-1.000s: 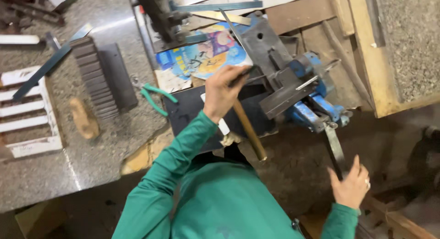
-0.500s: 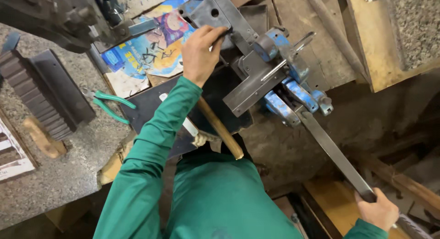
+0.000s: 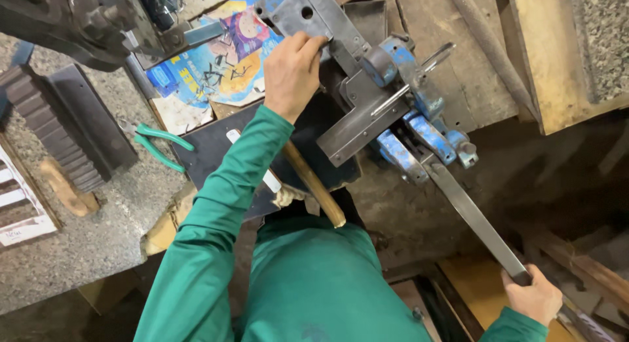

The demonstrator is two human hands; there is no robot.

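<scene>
Speckled stone surface (image 3: 78,250) edges a cluttered workshop, with a blue bench bender (image 3: 419,119) mounted beside it. Left hand (image 3: 291,70) presses flat on the grey metal plate (image 3: 314,18); right hand (image 3: 537,296) grips the long lever (image 3: 472,214). Bending appears underway; the lever probably needs a steady pull next

A single camera sat on the person's head and looked almost straight down, close over the green-sleeved chest at the bottom of the frame. The view was tilted, so the stone bench (image 3: 78,250) ran along the left, the blue vise (image 3: 419,129) filled the upper middle, and the dark floor lay at the lower right. There was no second view.
</scene>
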